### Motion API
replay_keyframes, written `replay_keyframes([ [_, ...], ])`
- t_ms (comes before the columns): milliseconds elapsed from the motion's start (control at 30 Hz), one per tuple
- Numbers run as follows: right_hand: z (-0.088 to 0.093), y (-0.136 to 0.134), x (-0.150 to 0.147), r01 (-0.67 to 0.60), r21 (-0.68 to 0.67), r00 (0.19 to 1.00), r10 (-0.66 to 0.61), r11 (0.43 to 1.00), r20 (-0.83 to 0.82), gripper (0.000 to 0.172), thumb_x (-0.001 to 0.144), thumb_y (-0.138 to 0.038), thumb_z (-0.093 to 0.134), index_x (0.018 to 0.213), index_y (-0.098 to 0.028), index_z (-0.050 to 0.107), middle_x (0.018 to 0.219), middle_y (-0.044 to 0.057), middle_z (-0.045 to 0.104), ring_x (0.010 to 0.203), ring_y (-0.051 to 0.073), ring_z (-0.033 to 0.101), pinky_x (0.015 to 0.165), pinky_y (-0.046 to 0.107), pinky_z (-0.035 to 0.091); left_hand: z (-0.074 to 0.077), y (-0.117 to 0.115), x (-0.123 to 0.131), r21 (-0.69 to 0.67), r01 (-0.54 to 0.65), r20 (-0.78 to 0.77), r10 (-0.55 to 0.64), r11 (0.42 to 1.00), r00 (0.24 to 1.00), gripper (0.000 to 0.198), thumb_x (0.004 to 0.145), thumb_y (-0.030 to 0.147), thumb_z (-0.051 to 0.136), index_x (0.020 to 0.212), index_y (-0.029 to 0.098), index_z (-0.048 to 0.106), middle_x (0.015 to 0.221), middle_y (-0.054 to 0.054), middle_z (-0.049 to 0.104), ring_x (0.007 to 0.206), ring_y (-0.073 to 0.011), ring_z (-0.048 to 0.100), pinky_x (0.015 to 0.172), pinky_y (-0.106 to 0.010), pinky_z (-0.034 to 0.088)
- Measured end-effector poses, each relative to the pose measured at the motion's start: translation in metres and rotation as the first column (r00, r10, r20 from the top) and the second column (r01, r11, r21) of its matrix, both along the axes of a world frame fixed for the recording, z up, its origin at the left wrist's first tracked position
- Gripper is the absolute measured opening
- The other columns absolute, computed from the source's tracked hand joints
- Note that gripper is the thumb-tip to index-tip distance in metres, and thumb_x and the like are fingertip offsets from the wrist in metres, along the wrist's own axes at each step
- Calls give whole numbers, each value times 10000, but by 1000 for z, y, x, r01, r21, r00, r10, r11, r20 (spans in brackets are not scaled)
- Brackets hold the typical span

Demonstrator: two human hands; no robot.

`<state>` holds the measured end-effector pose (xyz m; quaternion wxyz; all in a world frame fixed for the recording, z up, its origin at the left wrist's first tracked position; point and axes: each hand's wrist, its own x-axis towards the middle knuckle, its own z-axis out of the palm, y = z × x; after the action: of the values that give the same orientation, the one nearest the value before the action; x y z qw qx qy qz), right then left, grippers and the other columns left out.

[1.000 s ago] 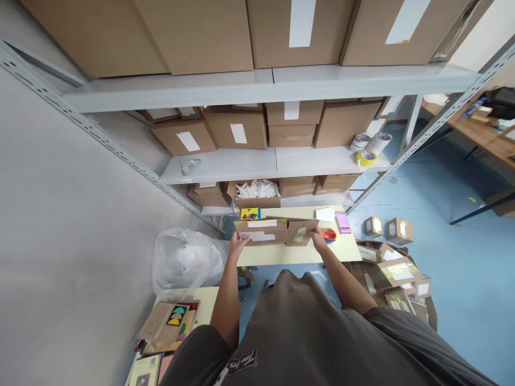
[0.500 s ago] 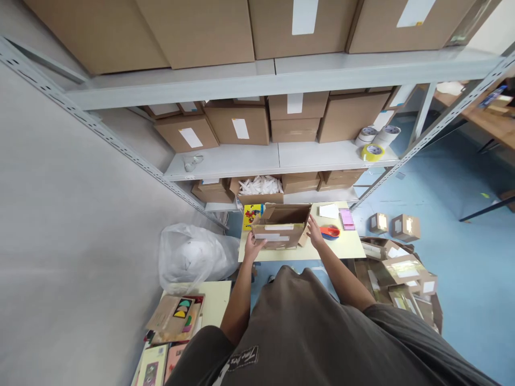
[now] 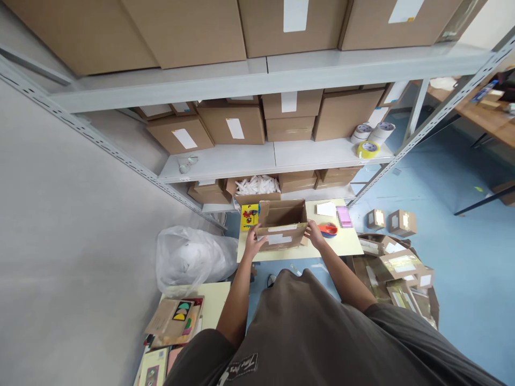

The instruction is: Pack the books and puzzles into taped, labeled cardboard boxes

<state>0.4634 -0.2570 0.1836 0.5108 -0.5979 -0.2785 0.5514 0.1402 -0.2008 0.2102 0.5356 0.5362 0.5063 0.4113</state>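
A small cardboard box [image 3: 282, 224] stands opened out on a pale yellow table [image 3: 350, 245], its top flaps up and white labels on its near side. My left hand [image 3: 254, 242] grips the box's left end. At the right end my right hand [image 3: 314, 234] holds the box's near corner. A yellow picture booklet [image 3: 249, 216] lies just left of the box. Just right of my right hand sits a red and blue tape dispenser [image 3: 330, 230], with a pink pad [image 3: 344, 216] and a white sheet [image 3: 326, 209] beyond it.
Grey metal shelving [image 3: 273, 155] behind the table carries many brown cartons and tape rolls [image 3: 368, 149]. A white plastic bag [image 3: 193, 258] lies on the floor to the left. Flattened cartons [image 3: 396, 268] are piled on the blue floor at right. A second table [image 3: 177, 319] holds puzzle cards.
The flat cardboard piece has been opened out into a box shape. Both hands moved inward and now hold its two ends.
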Motion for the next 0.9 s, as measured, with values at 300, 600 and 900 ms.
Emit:
replay_keyframes([
  [300, 3, -5, 6, -58, -107, 998, 59, 993, 0, 800, 745, -453, 737, 1530, -407, 596, 1295, 50, 783, 1140, 275, 723, 1049, 534, 556, -17, -11, -5, 50, 21, -34, -19, 999, 999, 478, 824, 605, 831, 1075, 200, 797, 1529, -179, 539, 1470, -365, 520, 1116, -456, 519],
  [600, -1, -11, 3, -42, -72, 999, 40, 997, -23, 727, 789, -535, 718, 1503, -433, 627, 1355, 43, 761, 1195, 292, 703, 1063, 552, 557, -8, -1, 9, 48, -48, -81, 52, 998, 995, 701, 820, 565, 870, 1406, 225, 692, 1559, -167, 531, 1585, -360, 377, 1315, -494, 303],
  [900, 3, -25, 1, -106, -25, 994, 106, 994, -19, 797, 896, -802, 592, 1590, -412, 549, 1615, 63, 586, 1399, 308, 616, 1124, 546, 532, -17, 15, 19, 63, -87, -149, 96, 994, 984, 800, 848, 516, 837, 1552, 244, 570, 1585, -171, 534, 1554, -364, 430, 1285, -502, 335],
])
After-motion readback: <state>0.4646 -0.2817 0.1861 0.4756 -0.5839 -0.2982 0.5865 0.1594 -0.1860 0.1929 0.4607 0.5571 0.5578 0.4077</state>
